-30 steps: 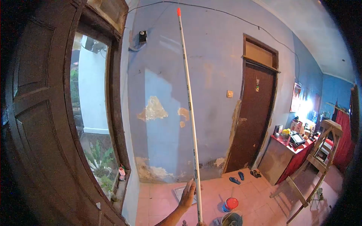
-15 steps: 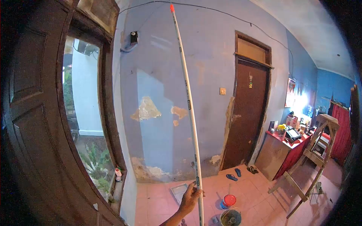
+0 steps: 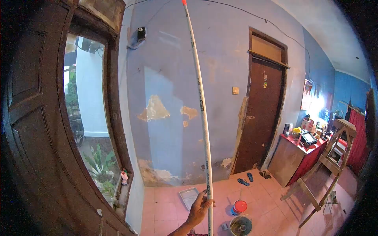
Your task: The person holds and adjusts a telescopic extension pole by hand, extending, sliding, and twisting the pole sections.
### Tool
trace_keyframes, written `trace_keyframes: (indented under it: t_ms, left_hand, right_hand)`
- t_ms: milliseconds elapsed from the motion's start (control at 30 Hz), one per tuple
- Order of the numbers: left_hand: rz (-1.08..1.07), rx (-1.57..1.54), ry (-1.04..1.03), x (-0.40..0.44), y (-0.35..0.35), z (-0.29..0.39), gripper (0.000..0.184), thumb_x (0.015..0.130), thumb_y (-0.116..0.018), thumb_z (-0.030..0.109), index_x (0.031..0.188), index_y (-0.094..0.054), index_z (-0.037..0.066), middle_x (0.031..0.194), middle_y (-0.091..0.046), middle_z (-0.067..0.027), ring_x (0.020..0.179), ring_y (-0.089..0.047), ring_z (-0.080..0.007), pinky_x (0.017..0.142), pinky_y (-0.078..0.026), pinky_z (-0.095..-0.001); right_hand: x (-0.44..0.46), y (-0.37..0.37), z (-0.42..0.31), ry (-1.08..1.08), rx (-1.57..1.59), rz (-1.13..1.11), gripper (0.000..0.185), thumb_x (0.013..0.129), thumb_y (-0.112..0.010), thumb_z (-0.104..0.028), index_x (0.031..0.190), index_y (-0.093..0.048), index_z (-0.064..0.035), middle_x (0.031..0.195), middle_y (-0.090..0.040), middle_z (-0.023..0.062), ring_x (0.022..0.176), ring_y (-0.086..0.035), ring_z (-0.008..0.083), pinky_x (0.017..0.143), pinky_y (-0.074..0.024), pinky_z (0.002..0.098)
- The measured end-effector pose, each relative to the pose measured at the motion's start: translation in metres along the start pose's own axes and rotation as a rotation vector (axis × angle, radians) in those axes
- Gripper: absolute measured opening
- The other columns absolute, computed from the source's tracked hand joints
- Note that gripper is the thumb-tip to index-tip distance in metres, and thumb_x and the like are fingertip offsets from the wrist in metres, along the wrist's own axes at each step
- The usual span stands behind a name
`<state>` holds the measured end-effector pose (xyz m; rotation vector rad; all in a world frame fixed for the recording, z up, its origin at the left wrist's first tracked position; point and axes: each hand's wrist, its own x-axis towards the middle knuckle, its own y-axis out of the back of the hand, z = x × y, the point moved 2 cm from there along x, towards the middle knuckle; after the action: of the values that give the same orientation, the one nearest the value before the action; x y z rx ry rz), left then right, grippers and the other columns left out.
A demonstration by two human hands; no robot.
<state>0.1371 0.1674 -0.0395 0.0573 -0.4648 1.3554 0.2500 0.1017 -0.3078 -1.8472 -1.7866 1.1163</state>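
Left hand (image 3: 201, 206) clamped on a long white pole (image 3: 205, 137), thumb and fingers wrapped low on its visible length; the right hand lies outside the view. The pole stands nearly upright before the blue wall (image 3: 224, 70), its top tilted slightly left. With one visible grip so low, the shaft could sway or twist, because so much of it rises above the fist. On the floor nearby, the tray (image 3: 189, 196), red-lidded pail (image 3: 240, 206) and bucket (image 3: 234, 230) could be knocked by a swinging lower end. A sideways lean could strike the window frame (image 3: 116, 118). Uppermost, the orange tip (image 3: 184, 2) could snag the cable (image 3: 265, 21); cropping leaves their contact uncertain.
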Motion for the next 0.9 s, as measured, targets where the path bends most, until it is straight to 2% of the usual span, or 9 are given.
trace_keyframes:
  t_ms: [333, 467, 667, 833, 900]
  left_hand:
    - [0.040, 0.063, 0.015, 0.006, -0.003, 0.011, 0.048, 0.096, -0.054, 0.023, 0.135, -0.037, 0.002, 0.090, -0.061, -0.0087, 0.083, -0.062, -0.0160, 0.079, -0.051, -0.0313]
    - [0.016, -0.004, -0.034, 0.014, 0.008, -0.016, 0.048, 0.096, -0.054, 0.024, 0.136, -0.036, 0.003, 0.091, -0.061, -0.0086, 0.083, -0.062, -0.0162, 0.079, -0.050, -0.0312]
    - [0.022, -0.019, 0.040, 0.014, 0.008, -0.027, 0.049, 0.096, -0.053, 0.024, 0.137, -0.035, 0.004, 0.094, -0.061, -0.0096, 0.085, -0.062, -0.0166, 0.079, -0.050, -0.0304]
    - [0.008, 0.080, -0.018, 0.003, 0.012, -0.047, 0.051, 0.096, -0.053, 0.023, 0.139, -0.033, 0.004, 0.094, -0.060, -0.0078, 0.085, -0.059, -0.0129, 0.078, -0.049, -0.0285]
    - [0.020, 0.109, 0.031, -0.001, 0.015, -0.046, 0.052, 0.096, -0.053, 0.024, 0.139, -0.034, 0.004, 0.096, -0.060, -0.0076, 0.086, -0.058, -0.0124, 0.078, -0.049, -0.0280]
  right_hand:
    - [-0.001, 0.000, -0.009, 0.020, -0.081, 0.032, 0.025, 0.097, -0.044, -0.041, 0.100, -0.048, -0.0174, 0.093, -0.055, 0.0134, 0.072, -0.054, 0.0210, 0.054, -0.0429, 0.0318]
    - [0.000, 0.000, -0.007, 0.035, -0.116, 0.048, 0.026, 0.097, -0.043, -0.042, 0.098, -0.049, -0.0163, 0.090, -0.055, 0.0126, 0.071, -0.054, 0.0207, 0.054, -0.0425, 0.0321]
    - [0.002, 0.004, -0.010, 0.063, -0.182, 0.064, 0.028, 0.097, -0.043, -0.042, 0.095, -0.050, -0.0146, 0.086, -0.054, 0.0114, 0.069, -0.053, 0.0201, 0.053, -0.0418, 0.0326]
    - [0.001, 0.005, -0.008, 0.082, -0.230, 0.085, 0.030, 0.097, -0.042, -0.042, 0.093, -0.051, -0.0131, 0.082, -0.054, 0.0105, 0.067, -0.052, 0.0196, 0.053, -0.0412, 0.0330]
    - [-0.001, 0.004, -0.011, 0.094, -0.264, 0.093, 0.031, 0.097, -0.042, -0.042, 0.092, -0.051, -0.0126, 0.080, -0.054, 0.0101, 0.066, -0.051, 0.0194, 0.053, -0.0410, 0.0332]
